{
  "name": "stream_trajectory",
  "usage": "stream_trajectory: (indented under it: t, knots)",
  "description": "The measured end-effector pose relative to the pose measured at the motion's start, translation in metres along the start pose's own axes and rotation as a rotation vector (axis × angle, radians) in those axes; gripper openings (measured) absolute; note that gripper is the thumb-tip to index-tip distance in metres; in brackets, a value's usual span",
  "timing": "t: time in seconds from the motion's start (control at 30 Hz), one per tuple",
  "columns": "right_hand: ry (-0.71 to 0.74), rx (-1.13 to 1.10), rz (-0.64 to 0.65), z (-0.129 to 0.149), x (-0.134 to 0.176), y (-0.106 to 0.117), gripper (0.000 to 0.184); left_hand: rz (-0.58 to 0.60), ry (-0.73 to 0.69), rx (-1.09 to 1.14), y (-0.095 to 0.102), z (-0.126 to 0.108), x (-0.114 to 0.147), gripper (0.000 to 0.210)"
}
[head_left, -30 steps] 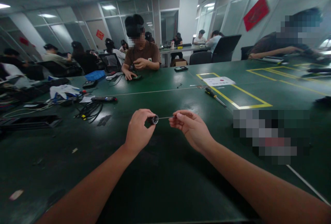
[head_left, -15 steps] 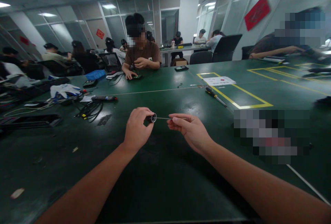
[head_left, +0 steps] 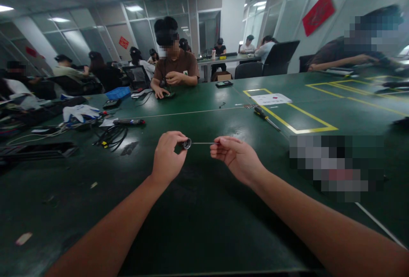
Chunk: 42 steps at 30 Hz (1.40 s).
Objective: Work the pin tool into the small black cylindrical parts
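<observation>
My left hand (head_left: 168, 155) is closed around a small dark cylinder (head_left: 187, 143), whose round, ring-like open end faces right. Most of the cylinder is hidden by the fingers. A thin straight metal rod (head_left: 202, 143) runs level between that end and my right hand (head_left: 238, 157). Thumb and forefinger of the right hand pinch the rod near its right end, the other fingers curled below. Whether the rod's left tip is inside the cylinder or just at its mouth, I cannot tell. Both hands are held above the green table (head_left: 204, 226).
A yellow-black screwdriver (head_left: 263, 115) lies beyond my right hand, near yellow tape outlines and a white sheet (head_left: 271, 99). To the left are coiled black cable (head_left: 110, 136), white-blue gloves (head_left: 79, 113) and a blue bin (head_left: 118, 93). A co-worker (head_left: 175, 66) sits opposite.
My hands have drawn slightly apart, the left a little to the left and the right a little to the right. The right fingers now sit closer to the rod's right end.
</observation>
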State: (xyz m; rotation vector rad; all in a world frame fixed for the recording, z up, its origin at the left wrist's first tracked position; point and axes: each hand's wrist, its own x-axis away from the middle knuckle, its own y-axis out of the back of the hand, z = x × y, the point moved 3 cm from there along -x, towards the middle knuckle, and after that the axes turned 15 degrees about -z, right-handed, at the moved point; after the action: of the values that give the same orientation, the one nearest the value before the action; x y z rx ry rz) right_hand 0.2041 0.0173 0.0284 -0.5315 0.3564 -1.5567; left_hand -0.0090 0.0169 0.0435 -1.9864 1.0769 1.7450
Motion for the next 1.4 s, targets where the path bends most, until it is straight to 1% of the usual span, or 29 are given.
stream_trajectory:
  t: [0.1,0.47,0.77,0.9,0.97,1.03,1.1,1.2,1.27,1.33,1.4]
  knots:
    - [0.018,0.02,0.003,-0.003,0.001,-0.001,0.015,0.004,0.001,0.003,0.0,-0.002,0.001,0.024]
    - [0.004,0.021,0.007,-0.008,0.004,-0.005,0.017,-0.009,-0.048,0.012,0.002,-0.011,-0.002,0.024]
    - [0.017,0.022,0.019,-0.008,0.006,-0.006,0.019,-0.004,-0.032,0.006,0.001,-0.01,-0.002,0.023]
    - [0.047,0.046,0.015,-0.009,0.006,-0.007,0.022,-0.001,-0.027,0.006,0.0,-0.01,-0.001,0.023]
    - [0.096,0.084,0.008,-0.009,0.007,-0.007,0.023,-0.008,-0.019,0.01,-0.001,-0.009,0.0,0.024]
    - [0.188,0.174,0.0,-0.009,0.01,-0.008,0.023,-0.007,0.0,0.017,-0.002,-0.007,0.001,0.024]
    - [0.317,0.33,-0.001,-0.008,0.015,-0.009,0.021,0.009,0.032,0.021,-0.004,-0.005,0.002,0.025]
    - [0.539,0.625,0.009,-0.007,0.024,-0.011,0.018,0.029,0.089,0.024,-0.006,-0.002,0.005,0.026]
    - [0.656,0.77,0.016,-0.007,0.029,-0.013,0.018,0.037,0.119,0.029,-0.007,0.0,0.006,0.026]
    - [0.706,0.827,0.021,-0.008,0.031,-0.015,0.019,0.052,0.133,0.037,-0.009,0.001,0.007,0.026]
    - [0.661,0.783,0.018,-0.009,0.029,-0.015,0.018,0.063,0.134,0.05,-0.011,0.002,0.007,0.026]
